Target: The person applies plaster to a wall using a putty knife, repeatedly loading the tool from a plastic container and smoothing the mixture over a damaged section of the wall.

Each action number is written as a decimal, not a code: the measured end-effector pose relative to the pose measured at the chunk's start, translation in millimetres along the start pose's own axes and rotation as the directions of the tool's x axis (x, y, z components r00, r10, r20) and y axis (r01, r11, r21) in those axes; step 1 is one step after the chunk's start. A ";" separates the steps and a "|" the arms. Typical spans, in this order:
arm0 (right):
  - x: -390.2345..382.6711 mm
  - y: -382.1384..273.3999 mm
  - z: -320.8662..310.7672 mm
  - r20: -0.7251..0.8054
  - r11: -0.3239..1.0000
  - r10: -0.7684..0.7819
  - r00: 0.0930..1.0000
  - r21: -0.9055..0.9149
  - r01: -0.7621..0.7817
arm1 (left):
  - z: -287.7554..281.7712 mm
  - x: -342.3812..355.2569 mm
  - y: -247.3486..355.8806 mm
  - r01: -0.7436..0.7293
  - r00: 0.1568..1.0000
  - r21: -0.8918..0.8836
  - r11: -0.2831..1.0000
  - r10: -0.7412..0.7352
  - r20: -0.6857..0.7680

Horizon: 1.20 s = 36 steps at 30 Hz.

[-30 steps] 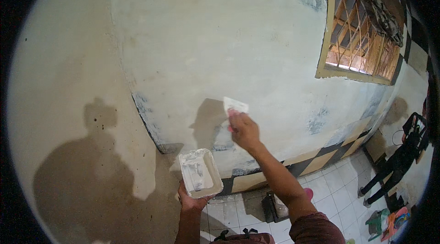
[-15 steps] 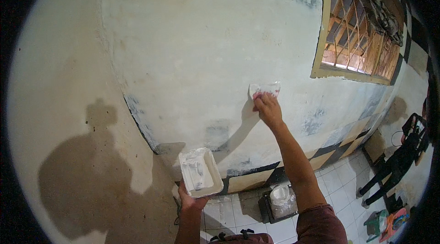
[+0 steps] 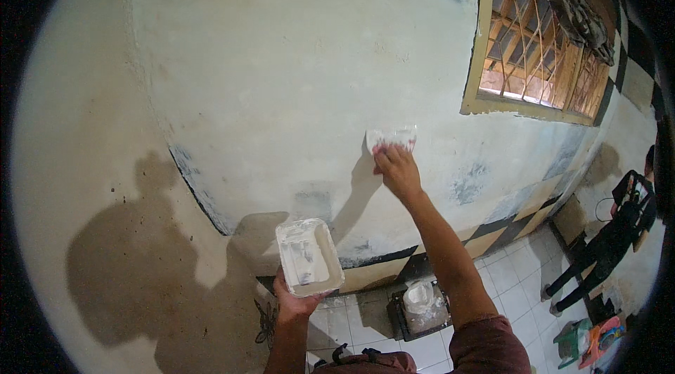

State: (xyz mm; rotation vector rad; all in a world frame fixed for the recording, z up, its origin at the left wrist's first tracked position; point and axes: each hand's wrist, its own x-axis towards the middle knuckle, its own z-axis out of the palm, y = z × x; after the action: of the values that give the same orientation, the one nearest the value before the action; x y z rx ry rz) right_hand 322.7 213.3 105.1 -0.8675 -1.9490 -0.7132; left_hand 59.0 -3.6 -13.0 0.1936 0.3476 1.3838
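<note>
While my left hand (image 3: 295, 303) grips the lower end of the tray (image 3: 332, 258), fingers curled about its underside, the tray's long axis runs up and away from me, its far end leaning slightly left. Pale paste (image 3: 302, 265) with grey smears lies inside. The scraper (image 3: 391, 138) is up and to the right of the tray, well apart from it, its blade apparently laid against the front wall (image 3: 281, 79). That blade sits just beyond the fingertips of my right hand (image 3: 399, 169), which is closed around the handle; its broad edge runs left to right, across the line of the tray. My right hand is clearly the nearer one to it. Whether the whole edge touches, I cannot tell.

Counting from the left: one large shadow (image 3: 133, 261) on the side wall (image 3: 70, 149), left of the tray; one tray; one scraper; one dark crate (image 3: 397, 321), low and right of the tray, bearing one white bundle (image 3: 420, 297) too unclear to name; one barred window (image 3: 538, 57), high and right of the tray; one green stool-like thing (image 3: 573, 340), low and far right of it; one other person (image 3: 610, 237) in dark clothes, also far right of the tray.
</note>
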 end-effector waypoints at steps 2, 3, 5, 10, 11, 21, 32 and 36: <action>-22.7 -14.3 -3.9 -0.029 0.995 -0.001 1.000 0.097 0.003 | 2.6 -0.3 2.2 0.051 0.998 -0.039 0.998 -0.049 0.041; -30.4 -13.8 -12.6 -0.041 0.991 0.001 0.999 0.136 0.005 | 5.9 -0.1 0.6 0.085 0.994 -0.058 0.995 -0.081 0.069; -41.7 6.0 -32.1 -0.044 0.952 0.188 0.981 0.255 -0.171 | 17.3 -0.1 -3.0 0.081 0.992 -0.030 0.996 -0.077 0.103; 4.3 39.2 -83.0 -0.396 0.817 0.571 0.719 0.360 -0.451 | 7.7 8.0 -5.0 0.067 0.987 -0.017 0.998 -0.063 0.145; 12.4 48.4 -83.5 -0.431 0.816 0.578 0.693 0.336 -0.471 | -6.2 9.7 -3.9 0.012 0.992 0.002 1.000 -0.012 0.129; 90.3 -68.6 39.4 -0.099 0.873 0.428 0.899 0.301 -0.382 | 17.4 -10.5 -4.9 -0.098 0.986 0.058 0.993 0.105 -0.131; 118.5 -76.8 -41.2 -0.200 0.999 0.015 0.980 0.041 -0.006 | 21.3 -9.9 1.5 -0.074 0.991 0.096 0.993 0.084 -0.100; 94.6 -18.9 -4.5 -0.052 0.989 -0.096 0.994 -0.118 0.090 | 22.2 -7.4 -1.3 -0.077 0.990 0.076 0.994 0.085 -0.109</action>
State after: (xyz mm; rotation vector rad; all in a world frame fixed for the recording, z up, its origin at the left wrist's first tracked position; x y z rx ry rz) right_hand 273.4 226.9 187.0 -0.8197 -1.9215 -0.9034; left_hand 67.0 -9.6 8.2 0.1911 0.4879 1.4670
